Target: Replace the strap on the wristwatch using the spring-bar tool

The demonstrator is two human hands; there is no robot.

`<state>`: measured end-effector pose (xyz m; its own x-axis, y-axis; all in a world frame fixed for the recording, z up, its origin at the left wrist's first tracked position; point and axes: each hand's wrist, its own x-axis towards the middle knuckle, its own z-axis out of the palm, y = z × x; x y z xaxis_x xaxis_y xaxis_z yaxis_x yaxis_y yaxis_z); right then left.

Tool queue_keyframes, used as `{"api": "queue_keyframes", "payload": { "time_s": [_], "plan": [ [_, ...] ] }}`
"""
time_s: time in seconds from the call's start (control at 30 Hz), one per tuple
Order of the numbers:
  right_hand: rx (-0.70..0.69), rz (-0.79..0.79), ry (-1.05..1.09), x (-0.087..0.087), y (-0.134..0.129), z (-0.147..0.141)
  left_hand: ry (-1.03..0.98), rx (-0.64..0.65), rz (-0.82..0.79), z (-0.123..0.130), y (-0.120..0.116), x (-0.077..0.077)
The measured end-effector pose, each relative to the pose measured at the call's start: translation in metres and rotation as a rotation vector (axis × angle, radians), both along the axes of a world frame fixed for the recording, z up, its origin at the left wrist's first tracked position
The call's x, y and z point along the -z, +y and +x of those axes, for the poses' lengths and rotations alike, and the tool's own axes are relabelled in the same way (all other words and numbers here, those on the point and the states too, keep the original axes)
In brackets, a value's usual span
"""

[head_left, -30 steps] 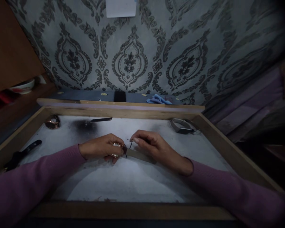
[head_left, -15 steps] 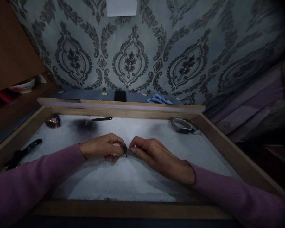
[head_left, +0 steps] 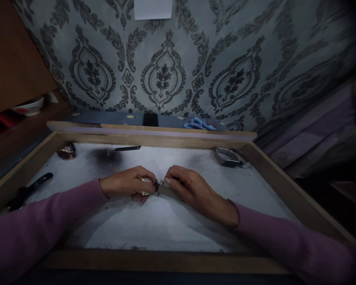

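My left hand [head_left: 130, 183] is closed around a wristwatch [head_left: 146, 186] with a round, shiny case and a flat grey strap [head_left: 165, 190]. The strap runs right from the case and passes under the fingers of my right hand [head_left: 190, 186]. Thumb and forefinger of that hand pinch a small thin metal piece [head_left: 163, 181] just above the strap. Whether this piece is joined to the watch cannot be made out. Both hands are over the middle of a white-floored, wood-rimmed tray [head_left: 166, 262].
At the tray's back left lies a rose-gold watch [head_left: 66, 151], with a black-strapped watch [head_left: 29, 192] nearer me. A dark flat strip [head_left: 127, 149] lies at the back, a grey-banded watch [head_left: 230, 157] at back right. Behind the rim are a blue cloth [head_left: 199, 124] and a black object [head_left: 150, 120].
My right hand has drawn slightly up and away from the strap, so more of the strap shows, with the thin piece in its fingertips. My left hand and the watch have hardly moved.
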<state>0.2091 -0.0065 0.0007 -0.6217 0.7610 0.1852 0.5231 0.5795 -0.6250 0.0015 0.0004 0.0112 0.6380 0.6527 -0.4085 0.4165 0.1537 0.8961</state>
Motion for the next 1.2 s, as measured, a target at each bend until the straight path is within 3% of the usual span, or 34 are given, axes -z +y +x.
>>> {"api": "queue_keyframes", "payload": {
  "time_s": [0.17,0.47,1.2],
  "plan": [
    [0.03,-0.12,0.104,0.0091,0.0007,-0.0032,-0.016,-0.008,-0.004,0.0,0.0002,0.0016],
    [0.011,-0.38,0.22,0.0074,-0.0019,-0.0045,-0.004,0.01,0.027,-0.0007,-0.0004,0.0],
    [0.0,-0.509,0.282,0.011,0.0007,-0.0043,-0.001,0.004,0.026,0.0,-0.0009,0.0008]
  ]
}}
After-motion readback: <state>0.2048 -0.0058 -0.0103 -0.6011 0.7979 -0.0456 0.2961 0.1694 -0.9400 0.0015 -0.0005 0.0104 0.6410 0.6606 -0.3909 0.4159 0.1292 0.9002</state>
